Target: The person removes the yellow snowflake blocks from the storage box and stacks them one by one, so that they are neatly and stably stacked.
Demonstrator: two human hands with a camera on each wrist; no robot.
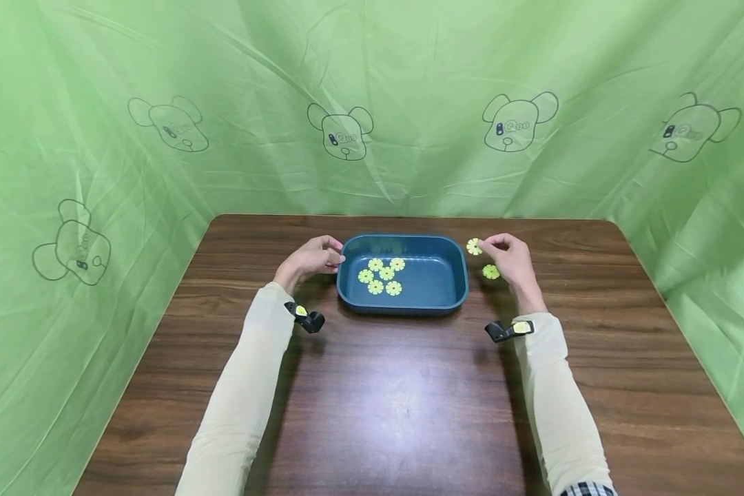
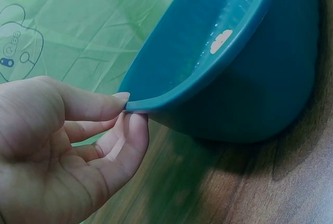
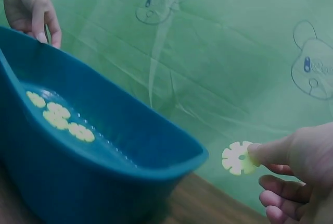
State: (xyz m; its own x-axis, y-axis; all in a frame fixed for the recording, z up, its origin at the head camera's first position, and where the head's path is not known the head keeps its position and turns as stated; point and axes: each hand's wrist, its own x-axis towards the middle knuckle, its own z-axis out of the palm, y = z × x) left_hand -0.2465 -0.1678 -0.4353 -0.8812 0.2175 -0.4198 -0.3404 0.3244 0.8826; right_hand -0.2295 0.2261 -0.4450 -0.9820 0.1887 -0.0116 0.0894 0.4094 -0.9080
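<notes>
A dark blue, rounded rectangular tub (image 1: 434,286) stands on the table with several yellow notched discs (image 1: 386,273), shaped like flowers, lying flat in its left half. My left hand (image 1: 313,258) pinches the tub's left rim between thumb and fingers, as the left wrist view shows closely. Beyond the tub's right end, my right hand (image 1: 513,260) holds one yellow notched disc (image 3: 239,158) by its edge between thumb and forefinger. Another yellow disc (image 1: 490,271) lies on the table beneath that hand, just right of the tub.
The brown wood-grain table (image 1: 397,399) carries the tub near its far edge. Green cloth (image 1: 421,179) with mouse-head drawings hangs behind the table and along both sides. A black wrist camera (image 1: 310,319) sits on the left sleeve, another camera (image 1: 502,331) on the right.
</notes>
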